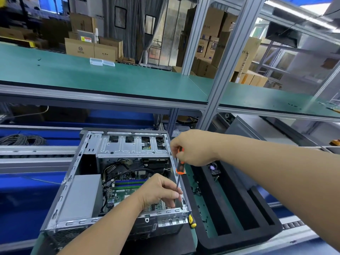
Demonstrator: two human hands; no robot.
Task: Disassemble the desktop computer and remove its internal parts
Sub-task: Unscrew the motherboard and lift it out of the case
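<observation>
Green bench [110, 78] — open computer case [117, 181], screwdriver [180, 168] in both hands.

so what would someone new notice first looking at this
Probably the open computer case at bottom centre, its green motherboard exposed. Next, the orange-and-black screwdriver held upright over the case's right edge: the right hand grips the handle, the left hand pinches the shaft. A black foam tray lies right of the case.
</observation>
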